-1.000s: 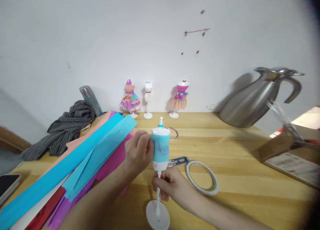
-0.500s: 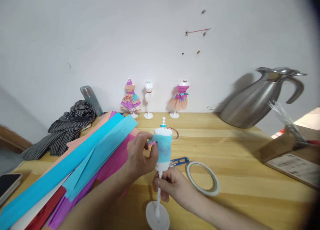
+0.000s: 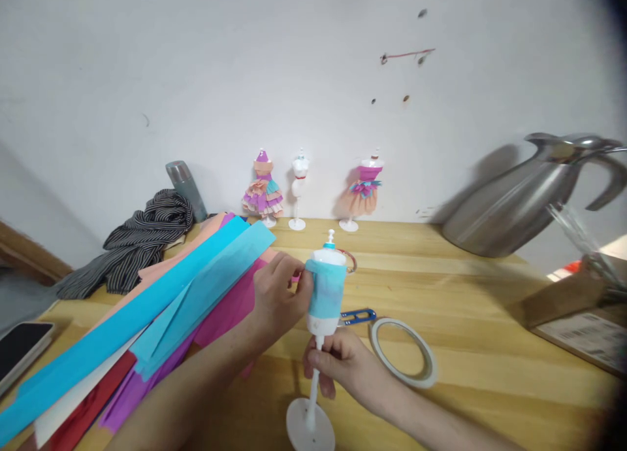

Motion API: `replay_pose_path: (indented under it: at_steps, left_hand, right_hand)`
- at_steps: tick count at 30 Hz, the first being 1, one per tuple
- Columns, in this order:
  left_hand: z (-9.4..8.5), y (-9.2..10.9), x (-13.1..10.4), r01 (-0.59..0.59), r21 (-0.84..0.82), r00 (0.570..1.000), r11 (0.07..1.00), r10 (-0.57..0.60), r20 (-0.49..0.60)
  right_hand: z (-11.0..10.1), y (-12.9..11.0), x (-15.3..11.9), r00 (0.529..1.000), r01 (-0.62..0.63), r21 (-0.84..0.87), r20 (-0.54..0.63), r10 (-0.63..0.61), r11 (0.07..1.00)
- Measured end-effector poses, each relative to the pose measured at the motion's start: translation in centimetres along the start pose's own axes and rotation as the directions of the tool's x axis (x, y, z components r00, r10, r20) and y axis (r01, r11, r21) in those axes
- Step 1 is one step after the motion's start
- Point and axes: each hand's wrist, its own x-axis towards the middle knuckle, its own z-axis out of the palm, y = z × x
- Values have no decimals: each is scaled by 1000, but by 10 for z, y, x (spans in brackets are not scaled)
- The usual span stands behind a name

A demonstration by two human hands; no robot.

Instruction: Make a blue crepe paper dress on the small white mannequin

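A small white dress form (image 3: 323, 324) on a thin stand with a round base is held up, slightly tilted, in front of me. Light blue crepe paper (image 3: 327, 286) wraps its torso. My right hand (image 3: 337, 366) grips the stand's pole just under the torso. With thumb and fingers closed together, my left hand (image 3: 281, 291) pinches the end of the blue paper at the form's upper left side. Close behind are blue thread snips (image 3: 358, 316) and a roll of white tape (image 3: 430, 372), both lying on the table.
Crepe paper strips (image 3: 132, 314) in several colours spread over the left. Three more dress forms, one with a ruffled dress (image 3: 263, 193), stand by the wall. A steel jug (image 3: 504, 202) and a cardboard box (image 3: 578, 320) are at right; a phone (image 3: 22, 350) lies far left.
The view has shifted a little, so most things sit further right. My left fingers have drawn in closer against the paper's edge. My right hand keeps hold of the pole.
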Motion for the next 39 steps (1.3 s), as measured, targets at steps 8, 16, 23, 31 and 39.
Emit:
replay_pose_path:
  at_steps: [8, 16, 23, 31, 39]
  left_hand:
    - [-2, -5, 0, -223, 123, 975, 967, 219, 48]
    - [-5, -3, 0, -224, -33, 972, 974, 226, 62]
    - [-14, 6, 5, 61, -335, 997, 940, -44, 58]
    - [-12, 7, 14, 697, -473, 717, 539, -527, 456]
    - [-6, 6, 13, 732, -458, 681, 505, -520, 516]
  right_hand:
    - [-5, 10, -1, 992, 78, 65, 93, -83, 995]
    - [-11, 12, -5, 977, 111, 71, 174, -122, 991]
    - [-20, 19, -7, 957, 166, 209, 200, -208, 964]
    - [-19, 20, -7, 959, 160, 384, 159, -236, 909]
    - [-17, 10, -9, 963, 153, 69, 212, -165, 986]
